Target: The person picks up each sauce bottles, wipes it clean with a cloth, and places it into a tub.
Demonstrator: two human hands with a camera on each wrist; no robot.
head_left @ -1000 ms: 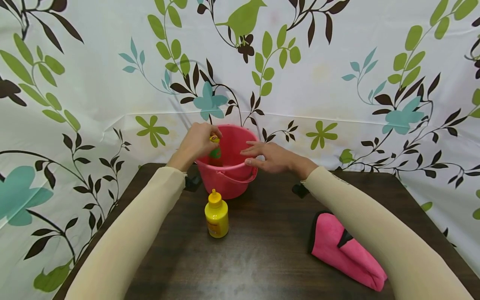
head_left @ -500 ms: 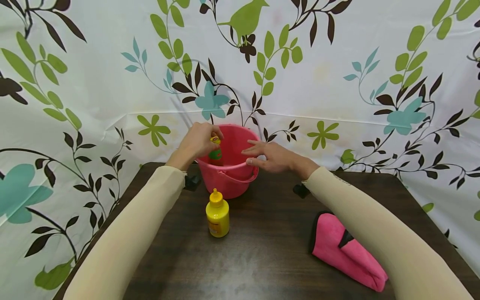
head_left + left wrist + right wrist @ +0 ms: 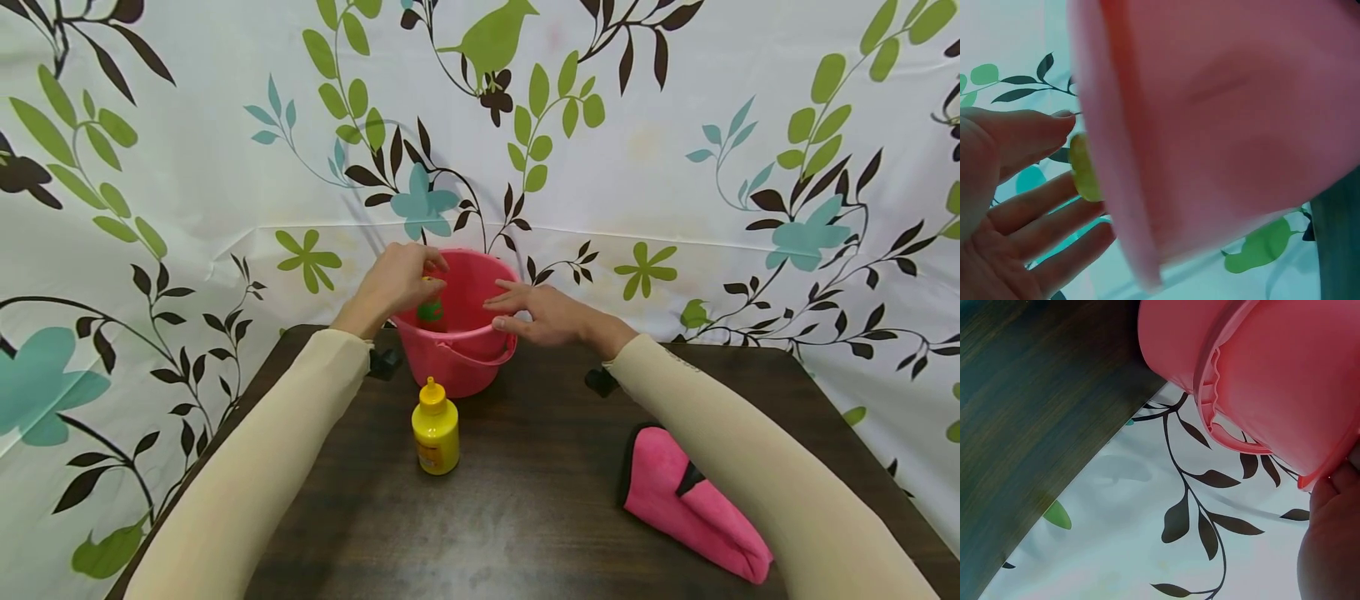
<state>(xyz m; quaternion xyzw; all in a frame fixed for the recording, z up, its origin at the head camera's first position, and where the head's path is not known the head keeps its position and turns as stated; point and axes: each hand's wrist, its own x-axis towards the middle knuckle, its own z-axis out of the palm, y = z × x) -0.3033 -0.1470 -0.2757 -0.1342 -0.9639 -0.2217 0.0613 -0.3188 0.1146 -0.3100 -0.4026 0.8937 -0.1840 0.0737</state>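
Observation:
A pink bucket [image 3: 457, 367] stands near the back edge of the table, its handle hanging down in front. Inside it, at the left, is a green bottle [image 3: 430, 312] with a yellow top. My left hand [image 3: 397, 279] is over the bucket's left rim. In the left wrist view its thumb and fingers are spread apart around the yellow cap [image 3: 1087, 170], which shows past the rim. At the right rim my right hand [image 3: 543, 315] has its fingers extended over the bucket's mouth. A yellow squeeze bottle [image 3: 436, 437] stands upright in front of the bucket.
A folded pink cloth [image 3: 675, 492] with a black edge lies on the dark wooden table [image 3: 525, 517] at the right, partly under my right forearm. A patterned curtain [image 3: 645, 167] hangs right behind the table.
My left hand's fingers have loosened from the green bottle's yellow top, and the bottle sits slightly more hidden behind them. The right hand, bucket and yellow bottle stay in place.

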